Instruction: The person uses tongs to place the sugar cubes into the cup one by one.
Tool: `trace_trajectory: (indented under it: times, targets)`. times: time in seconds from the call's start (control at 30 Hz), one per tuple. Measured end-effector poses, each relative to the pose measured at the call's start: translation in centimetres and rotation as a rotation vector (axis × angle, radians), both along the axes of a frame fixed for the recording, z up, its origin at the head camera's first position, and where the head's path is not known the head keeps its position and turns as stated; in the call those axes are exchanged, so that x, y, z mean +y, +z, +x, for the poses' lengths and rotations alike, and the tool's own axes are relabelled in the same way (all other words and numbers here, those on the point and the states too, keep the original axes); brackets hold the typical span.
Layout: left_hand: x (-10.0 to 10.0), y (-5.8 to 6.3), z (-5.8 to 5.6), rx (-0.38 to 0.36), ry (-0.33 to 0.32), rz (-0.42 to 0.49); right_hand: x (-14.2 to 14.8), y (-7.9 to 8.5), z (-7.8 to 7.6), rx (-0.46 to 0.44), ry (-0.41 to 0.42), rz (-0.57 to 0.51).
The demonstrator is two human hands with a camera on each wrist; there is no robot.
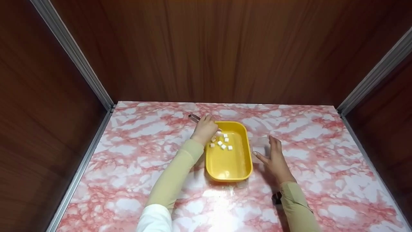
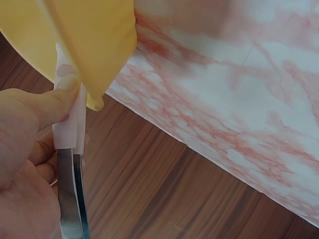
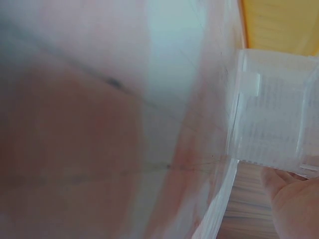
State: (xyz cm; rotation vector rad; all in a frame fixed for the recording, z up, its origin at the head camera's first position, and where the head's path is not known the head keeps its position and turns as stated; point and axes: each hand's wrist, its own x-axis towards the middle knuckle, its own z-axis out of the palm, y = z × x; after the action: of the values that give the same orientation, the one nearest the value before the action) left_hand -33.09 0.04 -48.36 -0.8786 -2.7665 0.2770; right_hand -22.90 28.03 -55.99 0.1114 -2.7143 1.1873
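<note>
My left hand [image 1: 205,129] grips a pair of metal tongs [image 2: 70,186] with pale tips. In the left wrist view, the thumb presses on the pale part. That hand is over the far left rim of a yellow tray [image 1: 228,166], the tong tips inside it. Several small white cubes [image 1: 223,147] lie in the tray's far half; some look darker near the hand. To the right of the tray stands a clear plastic box [image 3: 274,114]. My right hand [image 1: 275,161] is beside this box, thumb and fingers spread and fairly straight, fingertips right at its edge.
A red-and-white marbled tabletop [image 1: 128,180] lies beneath everything. Dark brown wood-grain panels [image 1: 209,51] rise behind it and at both sides, joined by metal corner strips [image 1: 74,54]. A small black object [image 1: 276,198] shows by the right wrist.
</note>
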Motion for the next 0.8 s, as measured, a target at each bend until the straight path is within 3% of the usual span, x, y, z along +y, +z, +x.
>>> trace_trajectory:
  times: [0.47, 0.8]
  targets:
    - [-0.4, 1.8, 0.4, 0.088, -0.031, 0.057, 0.0, 0.2, -0.1, -0.023, 0.006, -0.017]
    - [0.4, 2.9, 1.2, 0.085, -0.053, 0.058, 0.0, 0.0, -0.1, 0.016, -0.002, 0.001]
